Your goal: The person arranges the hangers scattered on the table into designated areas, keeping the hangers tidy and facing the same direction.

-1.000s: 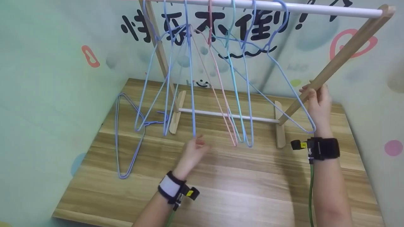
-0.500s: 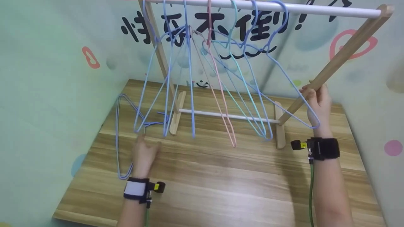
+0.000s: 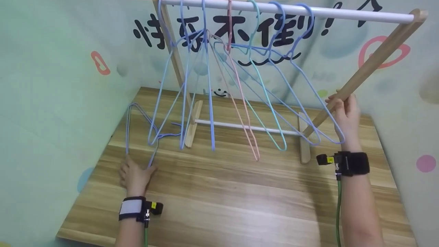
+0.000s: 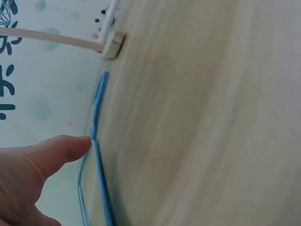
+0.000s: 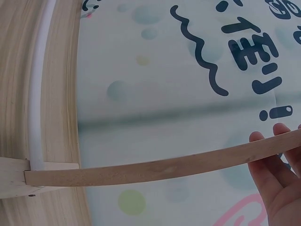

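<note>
On the left of the tabletop lie blue wire hangers, stacked so closely that I cannot count them. My left hand is over their near end, fingers spread and thumb out to the right. In the left wrist view, the straight thumb reaches the blue hanger wire or stops just short of it; the other fingers are mostly hidden. My right hand grips the right wooden post of a garment rack, fingers and thumb around it. From the rack hang several blue hangers, a pink one and a turquoise one.
The rack's white top rail spans the upper view, and a white lower bar joins its wooden feet. Walls with drawings stand close behind and on both sides of the wooden table.
My left hand has moved left from below the hanging hangers to the hangers on the table. The turquoise and a blue hanger have swung to the right. My right hand stays on the post.
</note>
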The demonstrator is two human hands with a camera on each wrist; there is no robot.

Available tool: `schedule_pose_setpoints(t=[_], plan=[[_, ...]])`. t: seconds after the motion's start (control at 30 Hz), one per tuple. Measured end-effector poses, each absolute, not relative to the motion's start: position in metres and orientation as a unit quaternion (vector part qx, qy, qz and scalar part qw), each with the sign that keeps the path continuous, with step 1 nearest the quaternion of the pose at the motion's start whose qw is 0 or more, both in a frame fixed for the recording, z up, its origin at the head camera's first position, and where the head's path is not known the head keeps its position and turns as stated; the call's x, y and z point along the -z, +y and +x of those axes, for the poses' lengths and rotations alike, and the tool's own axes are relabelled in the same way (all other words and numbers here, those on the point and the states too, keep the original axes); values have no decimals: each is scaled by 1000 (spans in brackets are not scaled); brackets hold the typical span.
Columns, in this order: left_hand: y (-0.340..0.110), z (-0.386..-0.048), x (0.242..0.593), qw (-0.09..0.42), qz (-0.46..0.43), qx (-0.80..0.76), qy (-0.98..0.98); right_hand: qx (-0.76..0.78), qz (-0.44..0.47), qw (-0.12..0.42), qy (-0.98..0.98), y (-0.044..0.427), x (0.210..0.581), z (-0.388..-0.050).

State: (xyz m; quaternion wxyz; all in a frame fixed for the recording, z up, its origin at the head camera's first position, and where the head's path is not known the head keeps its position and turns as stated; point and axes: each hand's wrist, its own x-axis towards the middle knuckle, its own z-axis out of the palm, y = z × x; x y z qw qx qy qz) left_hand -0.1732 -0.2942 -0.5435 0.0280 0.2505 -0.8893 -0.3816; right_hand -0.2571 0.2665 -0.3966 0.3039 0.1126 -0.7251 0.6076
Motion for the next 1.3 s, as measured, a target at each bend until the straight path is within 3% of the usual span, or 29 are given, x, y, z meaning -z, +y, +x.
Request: schedule_pose_setpoints(t=[0.43, 0.9, 1.3], plan=[[-291, -181, 550, 67, 241, 342, -906, -575, 117, 315, -746, 272, 397, -255], [-299, -194, 555, 57, 280, 315, -905, -565, 105, 291, -765, 266, 399, -259], [-298, -193, 544, 109, 282, 362, -882, -555, 83, 288, -776, 280, 416, -278]])
